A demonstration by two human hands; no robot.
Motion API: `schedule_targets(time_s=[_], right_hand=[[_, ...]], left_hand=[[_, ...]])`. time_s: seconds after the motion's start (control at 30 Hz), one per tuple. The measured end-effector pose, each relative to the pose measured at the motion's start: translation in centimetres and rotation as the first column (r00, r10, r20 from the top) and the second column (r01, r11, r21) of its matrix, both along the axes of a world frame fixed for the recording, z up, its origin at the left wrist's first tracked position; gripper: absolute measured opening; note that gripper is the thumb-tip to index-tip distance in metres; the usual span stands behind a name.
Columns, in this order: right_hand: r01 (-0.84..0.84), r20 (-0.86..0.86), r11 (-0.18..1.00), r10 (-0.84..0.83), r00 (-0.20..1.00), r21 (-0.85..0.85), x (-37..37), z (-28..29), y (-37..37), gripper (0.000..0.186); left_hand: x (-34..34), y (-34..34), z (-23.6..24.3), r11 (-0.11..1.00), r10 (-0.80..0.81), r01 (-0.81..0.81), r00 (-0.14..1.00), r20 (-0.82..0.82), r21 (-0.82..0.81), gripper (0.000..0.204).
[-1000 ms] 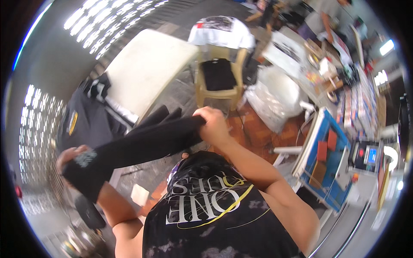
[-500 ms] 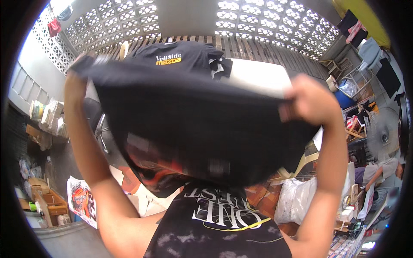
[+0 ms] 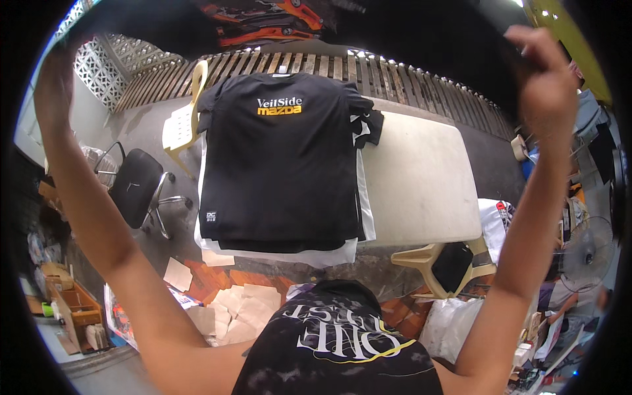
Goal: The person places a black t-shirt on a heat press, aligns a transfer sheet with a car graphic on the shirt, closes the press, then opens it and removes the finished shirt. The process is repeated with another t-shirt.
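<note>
Head view, raised shirt: black with an orange car print, up in the air beyond the shirt pile, stretched between both hands and partly cut off by the frame.
Left hand: at the shirt's end, up and left of the pile; its fingers sink into shadow, so I cannot tell how the grip closes.
Right hand: up and right of the pile; the grip looks pinched on the shirt's edge, though the fingers blur.
Pull: equal from both sides, I judge, to ease out creases without skewing the cloth.
Height: ends best held level, with the lower folds clear of the pile.
Shirt pile: black on top, white edges beneath, at the bench's left part; its straight sides help in judging squareness.
Bunched sleeve: at the pile's right edge; likeliest to snag, so best given room.
</note>
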State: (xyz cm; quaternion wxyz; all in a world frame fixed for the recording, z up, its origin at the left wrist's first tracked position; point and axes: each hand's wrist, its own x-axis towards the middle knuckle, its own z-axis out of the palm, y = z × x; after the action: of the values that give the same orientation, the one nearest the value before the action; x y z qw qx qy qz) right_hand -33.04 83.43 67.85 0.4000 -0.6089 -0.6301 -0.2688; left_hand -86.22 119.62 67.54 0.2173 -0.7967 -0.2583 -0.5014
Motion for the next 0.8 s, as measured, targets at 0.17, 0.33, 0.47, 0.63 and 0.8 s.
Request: schedule_targets(time_s=[0.17, 0.33, 0.47, 0.63, 0.8], right_hand=[[-0.145, -0.017, 0.981, 0.144, 0.989, -0.126, -2.5, -15.6, -1.1, 0.035], [-0.407, -0.15, 0.752, 0.389, 0.909, -0.519, -6.6, -28.7, -4.1, 0.008], [-0.329, -0.33, 0.434, 0.076, 0.941, -0.839, -8.2, -36.4, -12.2, 0.01], [-0.048, -0.388, 0.443, -0.722, 0.572, -0.895, -9.2, -46.1, -25.9, 0.017], [0.381, -0.47, 0.451, -0.881, 0.046, -0.807, -14.8, -47.7, -37.7, 0.011]], left_hand=[[-3.7, -4.3, -20.6, 0.407, -0.334, 0.657, 0.754, 0.566, -0.635, 0.021], [-7.2, -8.0, -32.5, 0.024, 0.03, 0.222, 0.974, 0.223, -0.975, 0.03], [0.0, -7.6, -36.5, 0.278, 0.214, -0.137, 0.974, -0.077, -0.951, 0.035], [25.6, -13.3, -40.4, 0.304, -0.46, 0.248, 0.884, 0.086, -0.92, 0.025], [43.3, -33.4, -41.3, 0.052, -0.997, 0.329, 0.077, -0.028, -0.943, 0.029]])
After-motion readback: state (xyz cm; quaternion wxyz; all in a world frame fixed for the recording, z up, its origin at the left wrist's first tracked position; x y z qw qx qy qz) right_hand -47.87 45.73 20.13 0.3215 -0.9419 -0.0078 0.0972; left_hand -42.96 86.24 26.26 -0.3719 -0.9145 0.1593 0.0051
